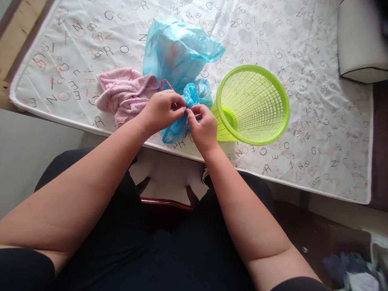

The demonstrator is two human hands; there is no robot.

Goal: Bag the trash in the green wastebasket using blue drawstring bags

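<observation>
A blue plastic bag [171, 60] stands bunched near the table's front edge, with its gathered part [191, 95] under my fingertips. A thin pinkish-red string [167, 84] loops out above my left hand and shows again below, between the two hands. My left hand [165, 110] is closed in a pinch at the gathered plastic, on the string. My right hand [202, 124] pinches at the same spot, its fingertips touching those of the left. Fingers cover the exact point where string and plastic meet. What is inside the bag cannot be made out clearly.
Left of the bag lies a crumpled pink towel [124, 95]. A lime-green mesh basket [253, 139] tilts on the right, its mouth facing me. The table [318, 133] has a letter-printed white cover. A whitish box-like object [362, 40] sits at the far right corner.
</observation>
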